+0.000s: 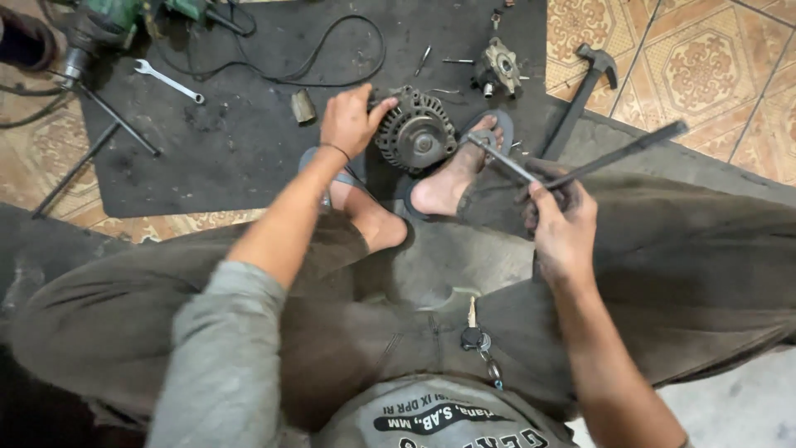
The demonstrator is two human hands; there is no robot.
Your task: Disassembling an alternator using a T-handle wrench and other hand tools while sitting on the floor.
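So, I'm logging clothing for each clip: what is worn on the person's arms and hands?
The left arm has a grey sleeve pushed up above the elbow and a thin dark band at the wrist. The right arm is bare. Both hands are gloveless.

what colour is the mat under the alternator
The flat rubber mat under the round metal alternator is black, smudged grey; head view shows it best.

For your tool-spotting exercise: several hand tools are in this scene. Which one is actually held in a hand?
The long metal wrench, gripped in the right hand. The spanner and hammer lie untouched.
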